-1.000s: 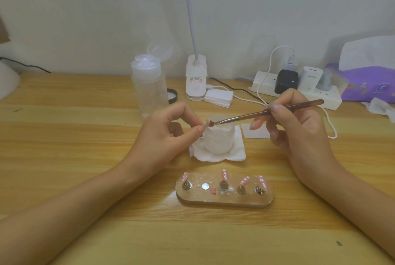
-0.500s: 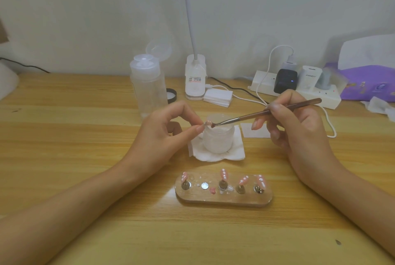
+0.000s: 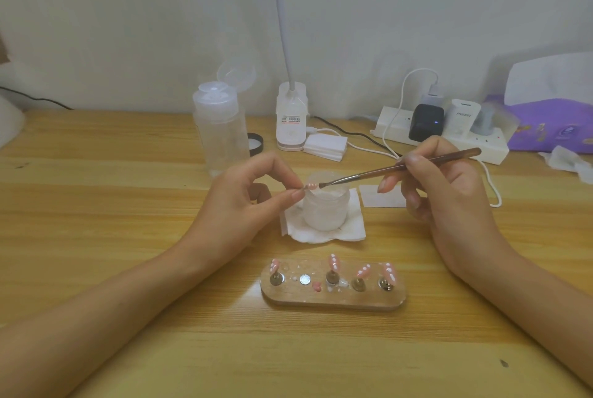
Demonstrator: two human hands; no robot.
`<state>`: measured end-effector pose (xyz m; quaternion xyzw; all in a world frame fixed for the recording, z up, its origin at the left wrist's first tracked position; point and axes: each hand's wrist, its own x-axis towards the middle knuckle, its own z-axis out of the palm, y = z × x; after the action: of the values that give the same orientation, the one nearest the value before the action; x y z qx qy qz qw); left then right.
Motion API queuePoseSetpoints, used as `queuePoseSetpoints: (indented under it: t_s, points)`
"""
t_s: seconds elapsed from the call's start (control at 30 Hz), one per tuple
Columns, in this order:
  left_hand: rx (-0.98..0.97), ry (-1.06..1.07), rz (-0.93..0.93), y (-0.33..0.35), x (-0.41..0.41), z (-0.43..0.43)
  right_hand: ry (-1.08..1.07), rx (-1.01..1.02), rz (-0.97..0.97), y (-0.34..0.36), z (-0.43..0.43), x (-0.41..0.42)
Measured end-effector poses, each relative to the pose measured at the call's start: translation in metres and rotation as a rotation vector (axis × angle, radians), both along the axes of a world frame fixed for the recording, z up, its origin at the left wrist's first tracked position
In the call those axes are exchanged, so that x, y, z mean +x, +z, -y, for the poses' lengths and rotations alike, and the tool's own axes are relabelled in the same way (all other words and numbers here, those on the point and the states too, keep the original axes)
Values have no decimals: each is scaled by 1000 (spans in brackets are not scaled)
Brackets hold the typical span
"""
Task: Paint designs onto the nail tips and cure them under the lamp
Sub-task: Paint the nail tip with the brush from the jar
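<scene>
We are facing a wooden desk (image 3: 128,349): nearest, a holder (image 3: 333,299) is carrying four pink nail tips (image 3: 333,262); beyond, left hand (image 3: 237,201) is pinching a fifth tip (image 3: 310,186) by a jar (image 3: 324,211), right hand (image 3: 449,198) gripping a brush (image 3: 401,168) touching it; lamp base (image 3: 291,118) farthest.

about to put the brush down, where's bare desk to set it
Bare desk lies left of the clear bottle and left hand, and along the near edge in front of the wooden nail stand. It is crowded around the frosted jar and back by the power strip and lamp base.
</scene>
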<state>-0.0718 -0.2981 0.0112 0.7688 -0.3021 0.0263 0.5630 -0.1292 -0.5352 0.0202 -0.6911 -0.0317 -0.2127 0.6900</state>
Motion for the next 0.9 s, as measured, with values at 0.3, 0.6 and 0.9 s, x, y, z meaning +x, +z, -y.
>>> queuePoseSetpoints:
  t_s: [0.3,0.6,0.9]
  points:
    - [-9,-9,-5,-1,1,-1,76,-53,53,0,-5,-2]
    - [-3,1,-7,-2,1,-1,4,-22,-2,1,-2,0]
    - [-234,58,-89,28,-4,-8,4,22,-66,3,-3,1]
